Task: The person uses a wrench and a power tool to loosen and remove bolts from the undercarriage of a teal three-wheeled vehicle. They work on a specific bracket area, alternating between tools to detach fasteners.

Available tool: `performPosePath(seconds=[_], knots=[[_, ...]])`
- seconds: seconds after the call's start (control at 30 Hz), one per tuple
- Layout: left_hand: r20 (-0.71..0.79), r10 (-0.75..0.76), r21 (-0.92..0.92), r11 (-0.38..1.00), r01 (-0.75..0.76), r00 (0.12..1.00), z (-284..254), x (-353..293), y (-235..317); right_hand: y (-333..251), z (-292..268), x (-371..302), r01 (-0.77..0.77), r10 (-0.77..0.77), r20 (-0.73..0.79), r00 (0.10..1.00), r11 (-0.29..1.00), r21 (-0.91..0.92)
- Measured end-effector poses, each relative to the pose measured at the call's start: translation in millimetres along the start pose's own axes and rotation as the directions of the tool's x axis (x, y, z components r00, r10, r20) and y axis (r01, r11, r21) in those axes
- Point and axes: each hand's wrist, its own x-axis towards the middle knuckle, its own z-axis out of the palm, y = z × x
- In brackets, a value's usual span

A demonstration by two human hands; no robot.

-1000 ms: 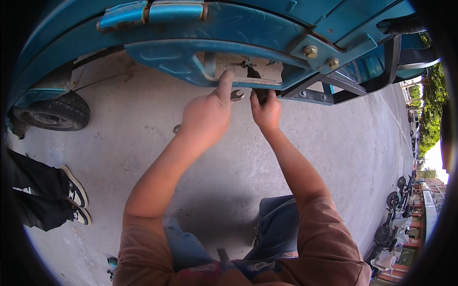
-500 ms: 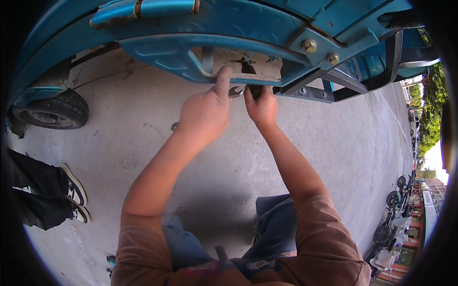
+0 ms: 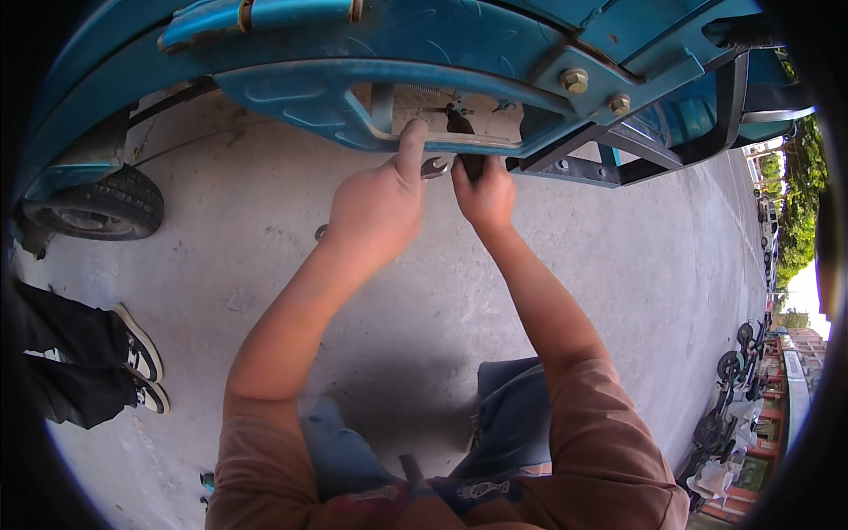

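At the lower edge of the blue metal vehicle frame, my left hand is closed round a combination wrench. Its open jaw shows beside my fingers, and its ring end sticks out on the other side of the hand. One digit of that hand points up against the frame's lower rail. My right hand grips a black-handled tool that reaches up through the frame's opening toward a small bolt and metal fitting. The tool's working end is too small to make out.
Two large bolt heads sit on the frame at the upper right, above a black bracket. A wheel stands at the left. Another person's shoes are on the concrete floor. Parked two-wheelers line the far right.
The view has shifted slightly. My left hand has edged a little left and down with the wrench; my right hand keeps its grip in nearly the same place.
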Motion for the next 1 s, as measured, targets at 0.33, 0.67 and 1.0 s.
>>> performPosePath(seconds=[0.33, 0.67, 1.0], knots=[[-0.050, 0.010, -0.017, 1.000, -0.010, 0.999, 4.6, 0.4, -0.6, 0.4, 6.0, 0.7, -0.068, 0.068, 0.046, 0.997, 0.998, -0.006], [-0.063, 0.002, -0.043, 0.999, -0.005, 0.998, 5.3, 1.8, -1.1, -6.4, 18.4, -4.4, 0.018, -0.019, 0.028, 0.999, 0.999, 0.030], [-0.030, -0.035, -0.056, 0.998, 0.034, 0.999, 4.7, 2.3, -0.4, -16.0, 19.0, -6.3, -0.013, 0.009, 0.058, 0.998, 0.998, 0.066]])
